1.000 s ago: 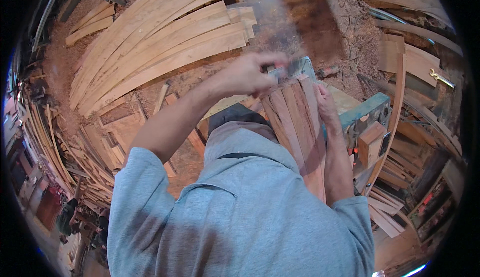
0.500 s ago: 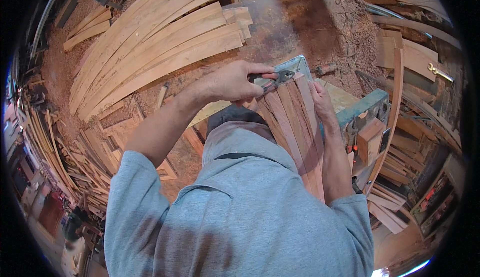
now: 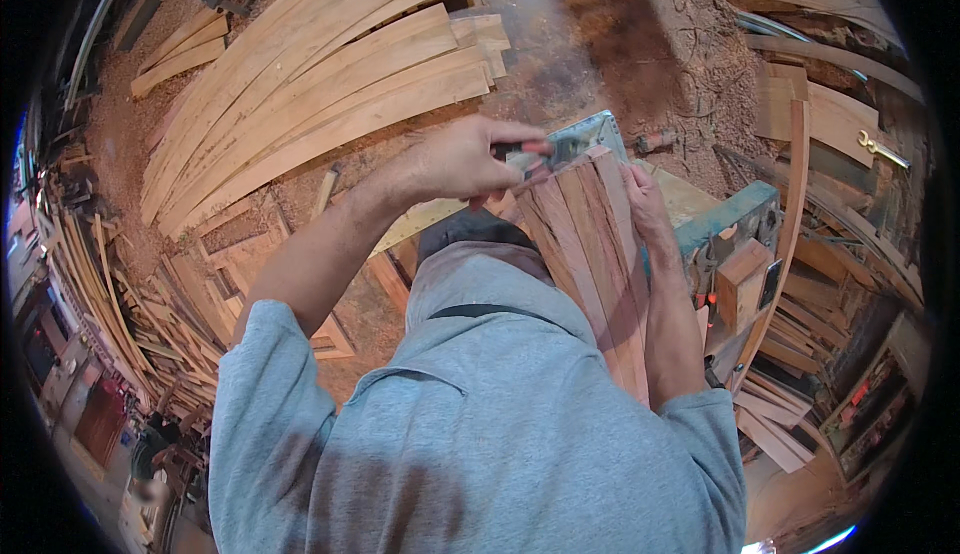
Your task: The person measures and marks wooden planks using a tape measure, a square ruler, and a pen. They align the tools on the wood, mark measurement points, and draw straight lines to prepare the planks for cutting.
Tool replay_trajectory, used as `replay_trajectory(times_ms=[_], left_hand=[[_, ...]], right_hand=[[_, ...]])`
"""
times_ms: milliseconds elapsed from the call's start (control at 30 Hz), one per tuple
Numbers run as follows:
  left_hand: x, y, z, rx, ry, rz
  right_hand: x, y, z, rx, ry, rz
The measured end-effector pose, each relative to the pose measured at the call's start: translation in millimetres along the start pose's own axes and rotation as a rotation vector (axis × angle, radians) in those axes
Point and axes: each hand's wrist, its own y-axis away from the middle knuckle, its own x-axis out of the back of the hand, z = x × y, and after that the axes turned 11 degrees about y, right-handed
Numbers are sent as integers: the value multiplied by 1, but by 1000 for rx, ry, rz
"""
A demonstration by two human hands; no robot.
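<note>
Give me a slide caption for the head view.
Left hand holds pencil to reddish boards; right hand steadies them.

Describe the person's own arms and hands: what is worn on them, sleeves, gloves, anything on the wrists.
Both hands are bare, with no gloves: the left hand and the right hand. The forearms are uncovered too. A light grey-blue top has short sleeves that end near the elbows. No watch, band or ring shows.

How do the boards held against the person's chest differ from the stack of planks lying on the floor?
The held boards are reddish-brown; the floor planks are pale tan. The held boards stand on end, steadied by the right hand; the floor planks lie flat, fanned in a pile. The held boards look shorter. Both are bare sawn wood.
</note>
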Motion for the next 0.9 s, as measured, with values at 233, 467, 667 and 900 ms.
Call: replay_trajectory(times_ms=[233, 467, 667, 900], left_hand=[[30, -4, -49, -194, -154, 348], [9, 6, -88, -78, 222, 382], [7, 12, -91, -143, 193, 390], [9, 21, -58, -273, 49, 485]], right_hand=[[2, -1, 2, -60, -41, -49], [3, 2, -4, -38, 70, -9], [2, 5, -9, -47, 28, -17], [3, 8, -15, -12, 96, 2]])
